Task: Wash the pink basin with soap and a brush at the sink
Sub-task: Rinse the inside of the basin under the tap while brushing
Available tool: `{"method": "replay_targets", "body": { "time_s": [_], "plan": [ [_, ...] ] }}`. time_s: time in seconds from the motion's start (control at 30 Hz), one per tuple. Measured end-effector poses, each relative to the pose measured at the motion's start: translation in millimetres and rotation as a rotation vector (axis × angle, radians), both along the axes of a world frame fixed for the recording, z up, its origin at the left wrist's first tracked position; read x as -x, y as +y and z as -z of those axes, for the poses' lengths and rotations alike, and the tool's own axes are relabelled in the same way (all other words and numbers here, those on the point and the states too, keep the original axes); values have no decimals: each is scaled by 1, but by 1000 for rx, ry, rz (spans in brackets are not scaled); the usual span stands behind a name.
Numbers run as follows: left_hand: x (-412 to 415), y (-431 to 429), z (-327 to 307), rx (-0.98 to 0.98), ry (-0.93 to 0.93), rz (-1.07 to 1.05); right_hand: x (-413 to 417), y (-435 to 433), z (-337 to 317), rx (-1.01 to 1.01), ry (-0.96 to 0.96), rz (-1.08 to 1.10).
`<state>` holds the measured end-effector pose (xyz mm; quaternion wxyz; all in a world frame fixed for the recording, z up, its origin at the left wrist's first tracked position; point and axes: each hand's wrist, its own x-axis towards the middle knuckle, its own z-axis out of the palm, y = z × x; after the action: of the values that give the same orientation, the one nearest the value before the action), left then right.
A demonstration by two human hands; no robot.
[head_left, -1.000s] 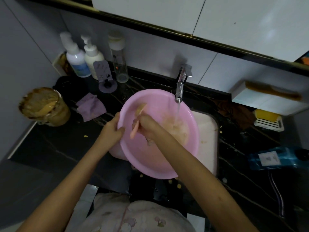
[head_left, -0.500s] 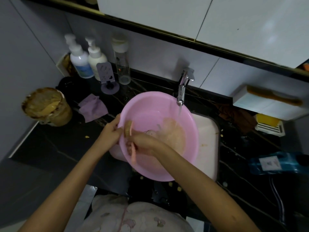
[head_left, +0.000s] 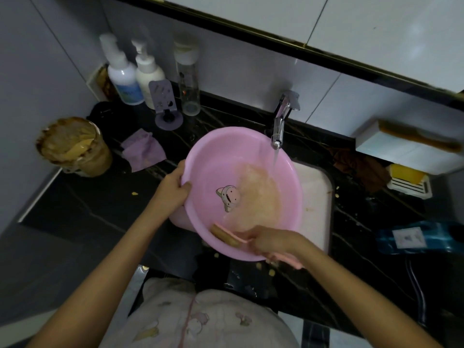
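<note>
Gripping the left rim of the round pink plastic basin point(head_left: 226, 167), the left hand point(head_left: 173, 188) has its fingers point(head_left: 185, 185) curled over the edge. It sits tilted over the white sink point(head_left: 316, 197), under the running chrome tap point(head_left: 280, 121). The right hand point(head_left: 272, 241) closes its fingers around a pink-handled scrubbing brush point(head_left: 226, 236), bristles against the basin's near inner wall. Murky water pools inside. A dark marbled tabletop point(head_left: 100, 209) surrounds the sink.

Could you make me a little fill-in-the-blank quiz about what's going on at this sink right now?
1. The left hand grips the rim of the ____ basin.
2. The right hand holds a ____ against the basin's near inner wall.
3. Water runs from the ____ into the basin.
4. A cartoon ____ is printed on the basin's bottom.

Missing words: pink; brush; faucet; shark
</note>
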<state>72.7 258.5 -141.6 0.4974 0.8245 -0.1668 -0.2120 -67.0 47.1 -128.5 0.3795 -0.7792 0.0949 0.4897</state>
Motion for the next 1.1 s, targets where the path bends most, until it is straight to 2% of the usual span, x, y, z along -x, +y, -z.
{"method": "replay_targets", "body": {
  "time_s": [0.07, 0.13, 0.4, 0.5, 0.6, 0.73, 0.8, 0.97, 1.1],
  "plan": [
    [3, -9, 2, -7, 21, -2, 10, -31, 2, 180, 98, -142],
    [10, -17, 4, -43, 26, -14, 8, -53, 8, 305, 158, -164],
    [13, -21, 14, -49, 62, -43, -28, -118, 24, 740, 4, -365],
    [14, -21, 15, -47, 66, -44, -39, -112, 23, 854, -134, -279],
    [13, -21, 17, -64, 79, -36, -50, -97, 37, 801, -249, -94],
    [13, -23, 13, -113, 67, -50, -66, -50, 59, 506, -247, 243],
    [13, -23, 13, -145, 42, -30, -73, -25, 64, 403, -254, 324],
    [10, -24, 18, -186, 22, -26, -77, 20, 52, 169, -278, 214],
    [11, -25, 22, -170, 27, -36, -50, 18, 36, 182, -210, 20]
  ]
}}
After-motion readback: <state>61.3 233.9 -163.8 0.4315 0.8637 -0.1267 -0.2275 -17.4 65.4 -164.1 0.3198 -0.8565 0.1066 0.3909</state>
